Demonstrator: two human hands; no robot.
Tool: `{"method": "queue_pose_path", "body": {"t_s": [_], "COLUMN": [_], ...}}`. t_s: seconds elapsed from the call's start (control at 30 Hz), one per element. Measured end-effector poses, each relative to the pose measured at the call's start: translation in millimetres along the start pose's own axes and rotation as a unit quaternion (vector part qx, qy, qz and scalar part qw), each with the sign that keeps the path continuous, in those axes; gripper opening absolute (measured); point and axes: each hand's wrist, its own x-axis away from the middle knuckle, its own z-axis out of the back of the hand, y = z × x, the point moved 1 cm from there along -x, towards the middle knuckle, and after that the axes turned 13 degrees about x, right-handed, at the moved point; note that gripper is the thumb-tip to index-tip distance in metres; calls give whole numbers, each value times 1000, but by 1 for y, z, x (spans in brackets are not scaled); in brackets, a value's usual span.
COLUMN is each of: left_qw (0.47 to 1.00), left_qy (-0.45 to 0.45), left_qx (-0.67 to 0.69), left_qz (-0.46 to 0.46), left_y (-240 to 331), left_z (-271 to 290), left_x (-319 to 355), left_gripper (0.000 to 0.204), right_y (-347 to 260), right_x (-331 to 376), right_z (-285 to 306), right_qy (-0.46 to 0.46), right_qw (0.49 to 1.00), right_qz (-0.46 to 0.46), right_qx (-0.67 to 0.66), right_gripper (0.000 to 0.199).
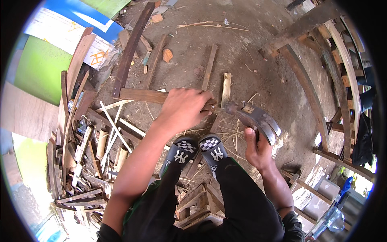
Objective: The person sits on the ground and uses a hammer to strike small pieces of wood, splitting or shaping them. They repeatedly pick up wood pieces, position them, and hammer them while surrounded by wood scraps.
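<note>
Stacked wood: short brown pieces (200, 203) lie nearest, between the person's legs.
Sandals: a dark pair with checkered straps (186, 147) stands just beyond.
Right hand: (259, 150) wrapped around the hammer (261, 122), whose handle is mostly hidden; its striking face points left, near the left fingers.
Left hand: (186, 105) fingers closed on the right end of a brown wooden bar (143, 95).
Bar: lies crosswise, its left end at a long dark plank's (132, 50) near end.
Scrap sticks: heaped (90, 155) at left.
Far ground: thin dry strips (213, 26).
</note>
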Motion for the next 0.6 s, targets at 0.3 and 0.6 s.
{"method": "queue_pose_path", "body": {"t_s": [0.3,0.6], "left_qw": [996,997], "left_qy": [82,81], "left_qx": [-17,-3], "left_qz": [-24,-4], "left_y": [2,-2], "left_z": [-7,-8], "left_x": [1,-2], "left_gripper": [45,46], "right_y": [31,25], "right_x": [-17,-43], "right_z": [-76,-124], "right_qy": [-31,-56], "right_qw": [937,856], "right_qz": [-244,-182], "right_qx": [-248,-481], "right_gripper": [30,44]}}
